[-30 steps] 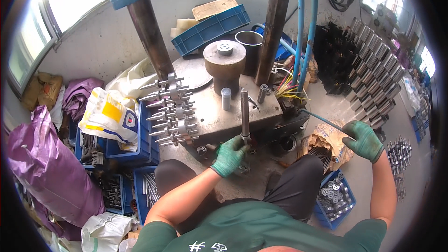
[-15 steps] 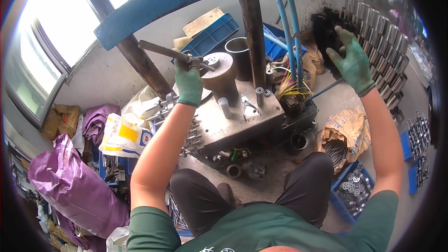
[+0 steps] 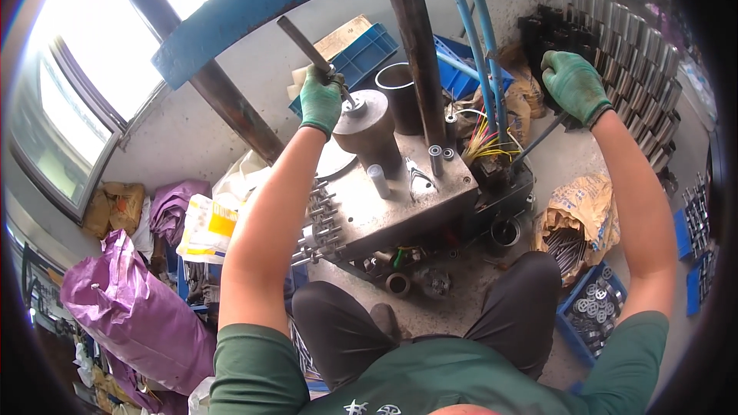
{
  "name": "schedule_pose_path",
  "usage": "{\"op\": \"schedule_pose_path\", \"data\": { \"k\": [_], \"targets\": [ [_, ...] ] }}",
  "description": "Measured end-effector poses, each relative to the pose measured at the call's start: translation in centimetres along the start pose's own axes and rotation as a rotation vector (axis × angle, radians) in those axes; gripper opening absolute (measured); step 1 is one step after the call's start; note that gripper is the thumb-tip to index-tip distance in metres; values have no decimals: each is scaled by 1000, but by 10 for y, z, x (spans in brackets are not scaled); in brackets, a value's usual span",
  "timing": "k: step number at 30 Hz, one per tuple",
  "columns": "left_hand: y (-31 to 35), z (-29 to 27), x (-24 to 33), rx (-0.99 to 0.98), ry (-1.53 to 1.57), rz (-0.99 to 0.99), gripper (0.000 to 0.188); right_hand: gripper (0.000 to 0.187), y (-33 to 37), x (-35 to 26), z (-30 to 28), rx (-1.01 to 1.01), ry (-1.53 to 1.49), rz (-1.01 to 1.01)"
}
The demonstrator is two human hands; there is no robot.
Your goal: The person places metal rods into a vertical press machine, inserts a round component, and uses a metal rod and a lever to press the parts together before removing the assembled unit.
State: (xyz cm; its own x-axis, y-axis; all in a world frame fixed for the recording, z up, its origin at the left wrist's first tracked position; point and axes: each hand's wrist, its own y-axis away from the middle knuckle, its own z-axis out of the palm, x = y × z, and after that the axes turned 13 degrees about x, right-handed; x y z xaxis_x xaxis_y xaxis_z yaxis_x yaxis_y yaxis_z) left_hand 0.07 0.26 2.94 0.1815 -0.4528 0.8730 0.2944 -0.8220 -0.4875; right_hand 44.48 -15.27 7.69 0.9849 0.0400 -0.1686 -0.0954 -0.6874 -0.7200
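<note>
My left hand (image 3: 320,100), in a green glove, grips a long grey metal rod (image 3: 309,49) and holds its lower end on top of a round steel die block (image 3: 369,127) on the press table (image 3: 400,207). The rod tilts up and to the left. My right hand (image 3: 573,84), also gloved green, is closed on the end of a dark lever (image 3: 538,138) that runs down to the machine's right side. Two dark steel columns (image 3: 419,46) rise from the table to a blue crossbeam (image 3: 269,0).
Blue crates (image 3: 361,54) stand behind the press, blue hoses (image 3: 477,46) run down beside the column, and coloured wires (image 3: 484,146) sit at the table's right. Racks of metal cylinders (image 3: 638,54) line the right. A sack of rods (image 3: 573,223), a crate of rings (image 3: 596,307) and purple bags (image 3: 131,315) surround my knees.
My left hand has carried the rod from the front of the table up onto the round die block. My right hand rose from low right up onto the lever. The view tilted upward.
</note>
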Motion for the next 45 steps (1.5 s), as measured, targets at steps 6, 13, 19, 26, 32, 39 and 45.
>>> {"op": "schedule_pose_path", "data": {
  "k": [6,13,19,26,32,39,45],
  "targets": [
    [-6,4,9,-88,-314,156,24,23,32,-8,-24,-97,-19,32],
    [-9,11,-17,-8,-146,120,22,38,128,18,-76,-315,-35,-119],
    [26,25,-25,225,-341,256,28,44,147,19,-85,-749,-73,-275],
    [19,15,-36,89,-236,136,19,35,177,5,-83,-759,-22,-258],
    [19,15,-34,108,-252,166,23,22,240,2,-84,-644,36,-109],
    [18,13,-38,94,-260,120,23,20,263,-11,-79,-499,10,18],
    [18,10,-32,104,-302,190,25,23,256,-16,-84,-464,-26,-13]
  ]
}}
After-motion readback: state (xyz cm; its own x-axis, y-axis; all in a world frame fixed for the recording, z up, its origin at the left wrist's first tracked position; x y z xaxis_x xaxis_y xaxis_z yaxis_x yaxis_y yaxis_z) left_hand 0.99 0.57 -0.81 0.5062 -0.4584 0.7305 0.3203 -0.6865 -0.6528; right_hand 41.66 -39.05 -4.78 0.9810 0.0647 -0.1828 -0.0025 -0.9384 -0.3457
